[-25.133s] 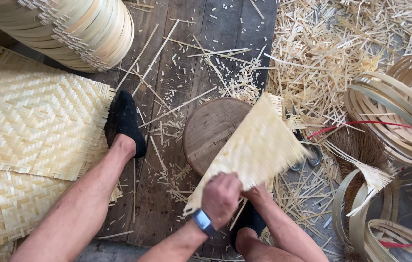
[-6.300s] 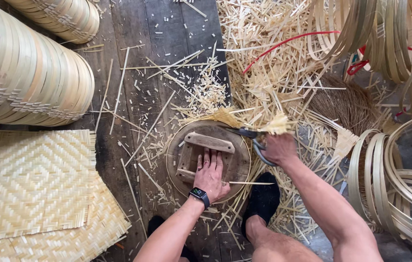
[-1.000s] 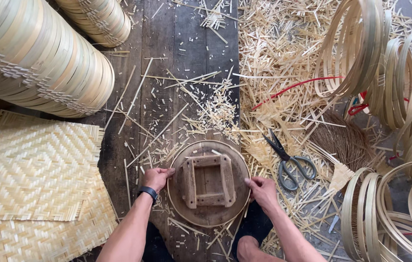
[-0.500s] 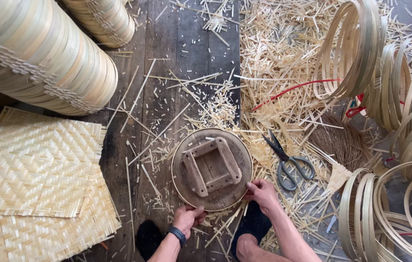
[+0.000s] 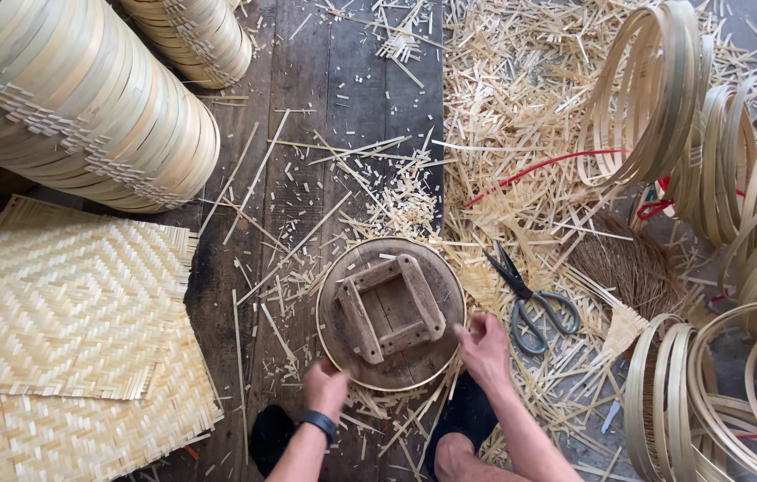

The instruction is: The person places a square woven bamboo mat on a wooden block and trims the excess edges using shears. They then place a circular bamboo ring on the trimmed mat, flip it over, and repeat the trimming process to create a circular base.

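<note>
I crouch over the round wooden form (image 5: 391,314), which lies on the plank floor (image 5: 325,116) right in front of my feet, with its square block frame (image 5: 389,308) facing up and a thin bamboo hoop (image 5: 326,344) ringing its edge. My left hand (image 5: 326,387) sits at the near left rim, fingers curled onto the edge; I cannot tell whether it truly pinches the hoop or only presses against it. My right hand (image 5: 486,349) is at the near right rim with its fingers spread and loose, touching the edge but closed on nothing.

To do this well, I judge that both hands should press evenly on opposite sides, so the hoop seats flush all the way round and does not spring off one side. Thumbs should bear on the rim and stay clear of the sharp splint ends.

The scissors (image 5: 532,297) lie just right of the form, blades pointing far and left, within reach on the heap of bamboo offcuts (image 5: 521,107). Woven bamboo mats (image 5: 66,330) are stacked on the left. Stacked finished rims (image 5: 84,107) lie at the far left, and loose bamboo hoops (image 5: 717,178) lean on the right.
</note>
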